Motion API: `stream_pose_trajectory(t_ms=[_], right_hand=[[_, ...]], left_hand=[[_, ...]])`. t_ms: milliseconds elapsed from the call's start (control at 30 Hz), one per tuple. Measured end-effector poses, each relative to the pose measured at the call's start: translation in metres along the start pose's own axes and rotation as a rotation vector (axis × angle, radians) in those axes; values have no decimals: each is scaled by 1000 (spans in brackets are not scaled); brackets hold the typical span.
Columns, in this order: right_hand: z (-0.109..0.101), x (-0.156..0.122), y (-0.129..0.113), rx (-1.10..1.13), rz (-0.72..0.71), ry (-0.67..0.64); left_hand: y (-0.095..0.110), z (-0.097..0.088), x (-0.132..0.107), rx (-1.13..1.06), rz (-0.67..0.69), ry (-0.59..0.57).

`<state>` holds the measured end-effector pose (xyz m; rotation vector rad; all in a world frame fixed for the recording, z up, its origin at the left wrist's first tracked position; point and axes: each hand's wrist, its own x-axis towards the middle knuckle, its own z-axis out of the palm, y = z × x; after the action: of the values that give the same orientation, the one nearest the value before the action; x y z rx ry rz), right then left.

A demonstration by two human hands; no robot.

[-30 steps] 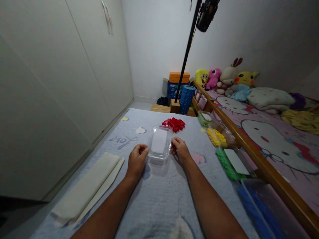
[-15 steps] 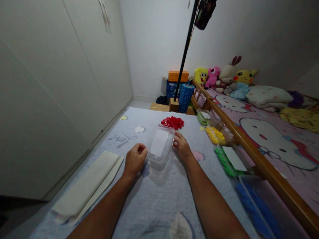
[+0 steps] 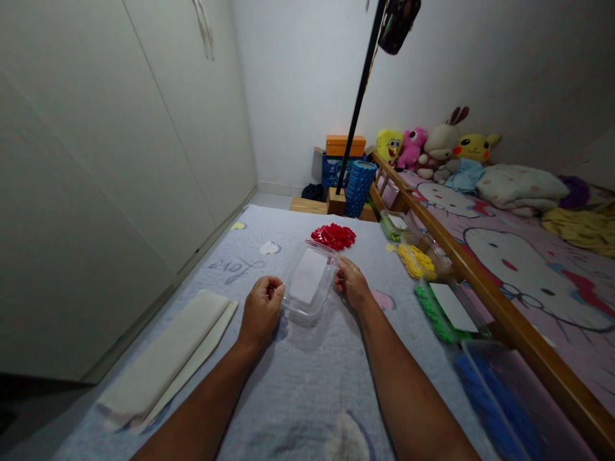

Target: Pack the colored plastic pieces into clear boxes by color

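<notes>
A clear plastic container [image 3: 294, 306] with a white label [image 3: 308, 276] on its top is held between my hands over the cloth. My left hand [image 3: 262, 308] is closed, its thumb and forefinger pinching the container's left edge. On the opposite side my right hand [image 3: 353, 283] grips the right edge, with its fingertips partly hidden by the rim. Just beyond the container lies a pile of small red pieces [image 3: 335, 236]. No contents can be made out inside the container.
Along the bed rail [image 3: 485, 282] at right stand containers of light green [image 3: 391, 232], yellow [image 3: 417, 261], green [image 3: 435, 314] and blue pieces [image 3: 497, 390]. Folded cream cloth [image 3: 168, 358] lies at left. Behind the table rise a black pole [image 3: 358, 102] and a blue foam roller [image 3: 359, 189].
The container has turned and tilted slightly between my hands. My left fingers have come closer onto its left edge. The red pile and the other containers stay put.
</notes>
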<state>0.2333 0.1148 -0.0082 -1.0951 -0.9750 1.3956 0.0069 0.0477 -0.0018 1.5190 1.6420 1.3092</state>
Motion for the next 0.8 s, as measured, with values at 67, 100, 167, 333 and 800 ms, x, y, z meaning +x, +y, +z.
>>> stream_pose_trajectory(t_ms=[67,100,167,333,800], right_hand=[[-1,2,5,-1,10,3],[-2,3,7,-7,14,5],[-2,4,11,-24,9,1],[0,4,12,-69,-12,-7],[-2,5,6,-171,-90,104]], left_hand=[[-1,2,-1,-19,30,16],[-1,3,-2,-31,37,23],[1,4,-3,-67,32,37],[4,5,-2,-293,-58,96],[-10,-5,18,-645,-495,49]])
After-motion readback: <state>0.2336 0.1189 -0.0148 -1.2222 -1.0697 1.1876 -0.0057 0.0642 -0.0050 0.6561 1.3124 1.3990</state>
